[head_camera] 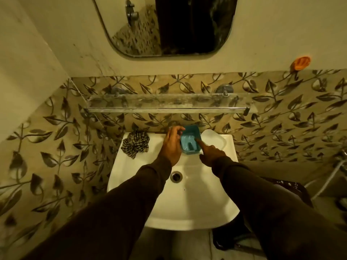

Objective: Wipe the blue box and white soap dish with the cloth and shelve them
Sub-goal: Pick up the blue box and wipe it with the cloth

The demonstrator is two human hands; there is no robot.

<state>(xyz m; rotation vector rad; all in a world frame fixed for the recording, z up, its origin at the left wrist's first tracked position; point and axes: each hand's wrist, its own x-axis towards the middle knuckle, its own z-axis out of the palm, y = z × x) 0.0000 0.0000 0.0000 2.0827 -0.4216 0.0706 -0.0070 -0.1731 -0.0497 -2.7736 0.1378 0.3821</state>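
A small blue box sits tilted at the back of the white sink, just under the tap area. My left hand is at its left side, fingers curled over its far left corner. My right hand reaches from the right, its index finger stretched out and touching the box's inside right edge. The white soap dish lies on the sink's back ledge right of the box, partly hidden by it. A crumpled checked cloth rests on the sink's back left corner, apart from both hands.
A dusty glass shelf with a metal rail hangs on the leaf-patterned tiles above the sink. A mirror is higher up. An orange holder sticks to the wall at the right. The drain is mid-basin.
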